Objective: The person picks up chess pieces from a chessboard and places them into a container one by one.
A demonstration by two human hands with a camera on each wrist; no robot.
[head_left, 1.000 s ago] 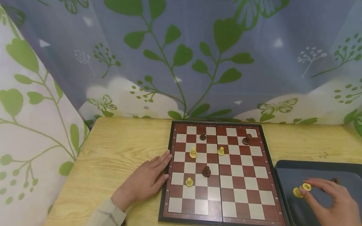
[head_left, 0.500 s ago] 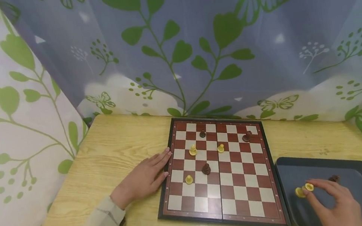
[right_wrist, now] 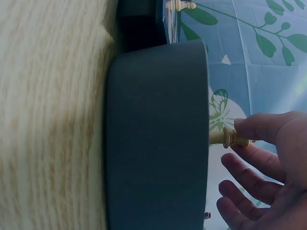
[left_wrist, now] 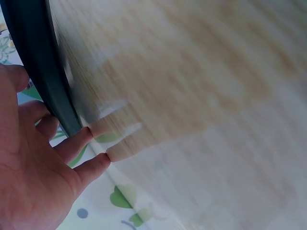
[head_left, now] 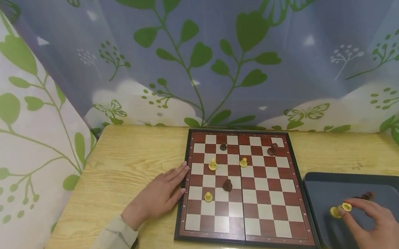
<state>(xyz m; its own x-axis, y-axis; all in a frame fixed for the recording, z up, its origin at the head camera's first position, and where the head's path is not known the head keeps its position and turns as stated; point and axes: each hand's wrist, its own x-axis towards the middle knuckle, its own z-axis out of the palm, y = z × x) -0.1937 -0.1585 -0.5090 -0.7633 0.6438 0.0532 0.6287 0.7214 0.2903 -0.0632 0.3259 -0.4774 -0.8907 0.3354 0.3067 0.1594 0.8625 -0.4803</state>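
Yellow is the chess piece (right_wrist: 227, 137) the right grip (head_left: 377, 224) pinches.

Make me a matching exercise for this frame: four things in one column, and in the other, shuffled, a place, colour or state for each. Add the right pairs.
Things
1. Left hand
2. Right hand
3. Tray
4. Chessboard

Descriptions
A. Dark grey, to the right of the chessboard
B. Pinching a yellow chess piece
C. Checkered in dark red and white
D. At the chessboard's left edge, fingers extended

Right pairs: 1-D, 2-B, 3-A, 4-C
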